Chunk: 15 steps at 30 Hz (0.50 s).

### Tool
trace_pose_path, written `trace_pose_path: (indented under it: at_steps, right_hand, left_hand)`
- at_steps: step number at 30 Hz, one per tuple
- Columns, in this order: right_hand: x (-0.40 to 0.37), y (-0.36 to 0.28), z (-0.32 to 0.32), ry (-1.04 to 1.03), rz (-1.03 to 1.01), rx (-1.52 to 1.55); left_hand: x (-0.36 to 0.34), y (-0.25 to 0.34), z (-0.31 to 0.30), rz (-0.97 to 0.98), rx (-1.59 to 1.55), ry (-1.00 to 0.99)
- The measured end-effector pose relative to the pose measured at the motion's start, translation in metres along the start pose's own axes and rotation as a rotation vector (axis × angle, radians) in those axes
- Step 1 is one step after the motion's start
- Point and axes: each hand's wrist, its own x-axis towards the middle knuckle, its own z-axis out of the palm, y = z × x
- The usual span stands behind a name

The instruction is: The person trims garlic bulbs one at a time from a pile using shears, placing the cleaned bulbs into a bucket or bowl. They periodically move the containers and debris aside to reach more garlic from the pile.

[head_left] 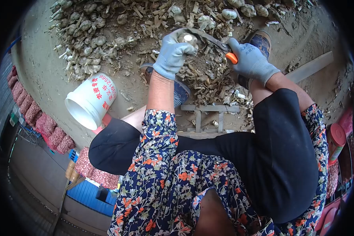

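right up close, floral sleeves (157, 133) and black trousers (279, 157) fill the bottom of the view, knees spread to either side. off to the person's left lie pink mesh sacks (39, 118), packed full and set in a row. btwn the knees sits a low wooden frame (208, 108) on the dirt floor. just left of it a white bucket (91, 100) w/ red characters lies tilted, its open mouth facing the person. next out, one shoe (181, 92) shows under the left forearm; a 2nd shoe (261, 39) shows beyond the right wrist. both hands wear grey gloves and are raised over the ground. the left hand (172, 55) is closed round a garlic bulb (188, 38), its pale cut face peeking out above the fingers. the right hand (251, 61) is wrapped tight on a cutter (214, 41) w/ an orange grip. its dark curved blade arcs across to the bulb; can't tell if it touches. under and around the hands lies a litter of dry trimmings (208, 78). a plank (310, 67) lies on the dirt to the right. farthest out, a big garlic pile (82, 35) w/ stalks on spreads across the top left.
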Motion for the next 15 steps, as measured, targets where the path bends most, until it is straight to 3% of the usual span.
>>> trace_pose_path:
  at_steps: [3, 6, 9, 11, 12, 14, 15]
  right_hand:
    - [0.003, 0.009, 0.010, 0.055, -0.054, 0.122]
    - [0.003, 0.011, 0.009, 0.106, -0.044, 0.178]
    - [0.004, 0.015, 0.013, 0.091, -0.020, 0.200]
    - [0.006, 0.011, 0.010, 0.066, 0.010, 0.108]
    - [0.006, 0.008, 0.008, 0.059, 0.003, 0.084]
    - [0.005, 0.008, 0.007, 0.073, -0.013, 0.073]
    - [0.005, 0.008, 0.007, 0.085, -0.030, 0.064]
  left_hand:
    - [-0.006, -0.023, 0.004, -0.039, -0.089, 0.139]
    - [-0.030, -0.042, -0.021, 0.259, -0.693, -0.042]
    - [-0.051, -0.026, -0.072, 0.174, -0.684, 0.237]
    - [-0.029, -0.002, -0.086, -0.133, 0.245, 0.752]
    - [-0.021, 0.009, -0.086, -0.130, 0.243, 0.751]
    - [-0.006, 0.026, -0.086, 0.165, 1.739, 0.664]
    - [0.005, 0.026, -0.095, 0.173, 1.740, 0.658]
